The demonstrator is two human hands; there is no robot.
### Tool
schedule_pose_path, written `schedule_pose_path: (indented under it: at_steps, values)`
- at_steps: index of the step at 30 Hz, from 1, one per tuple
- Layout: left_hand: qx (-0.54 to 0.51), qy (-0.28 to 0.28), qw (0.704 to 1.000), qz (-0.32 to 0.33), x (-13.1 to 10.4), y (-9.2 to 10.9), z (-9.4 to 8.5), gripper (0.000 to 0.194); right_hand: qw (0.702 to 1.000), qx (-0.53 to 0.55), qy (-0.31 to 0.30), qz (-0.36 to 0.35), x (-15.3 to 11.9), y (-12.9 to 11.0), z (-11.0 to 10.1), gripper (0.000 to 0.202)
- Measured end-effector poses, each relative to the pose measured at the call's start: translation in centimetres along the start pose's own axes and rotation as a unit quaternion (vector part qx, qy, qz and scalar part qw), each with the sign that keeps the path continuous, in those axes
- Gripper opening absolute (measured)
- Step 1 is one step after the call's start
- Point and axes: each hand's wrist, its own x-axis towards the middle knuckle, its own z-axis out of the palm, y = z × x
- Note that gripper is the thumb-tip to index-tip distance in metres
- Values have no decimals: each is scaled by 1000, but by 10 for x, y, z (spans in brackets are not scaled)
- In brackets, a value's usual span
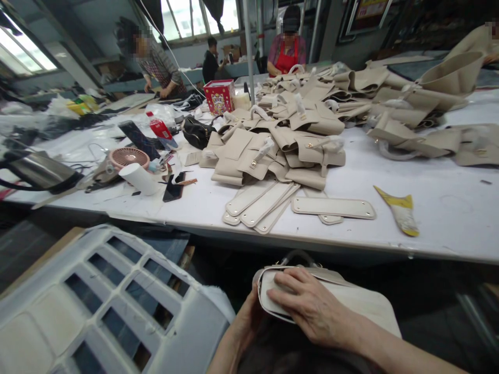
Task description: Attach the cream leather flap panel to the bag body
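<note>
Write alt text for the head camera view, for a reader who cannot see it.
A person's right hand presses flat on a beige bag piece held in the lap, the left hand gripping its left edge from below. Ahead, a white table holds a heap of beige bag parts, flat oblong panels and a pink fan; other people work behind.

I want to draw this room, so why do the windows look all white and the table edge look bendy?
In the head view, daylight overexposes the windows until they glare white; the wide lens bows the table edge and stretches the corners, where the white crate looks huge; the right hand on the beige bag sits in dimmer light below the table, yet sharp.
</note>
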Motion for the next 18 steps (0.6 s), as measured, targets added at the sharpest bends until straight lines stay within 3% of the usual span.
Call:
schedule_pose_path:
  at_steps: [5, 12, 18]
  values:
    - [43, 32, 998, -22, -2, 10, 14, 67, 1000, -2, -5, 0, -1, 0, 3, 31]
    - [115, 94, 988, -32, -9, 16, 14, 74, 1000, 8, -21, -2, -1, 0, -2, 33]
    - [129, 101, 986, -21, -14, 18, 23, 74, 1000, 10, -24, -4, -1, 2, -1, 33]
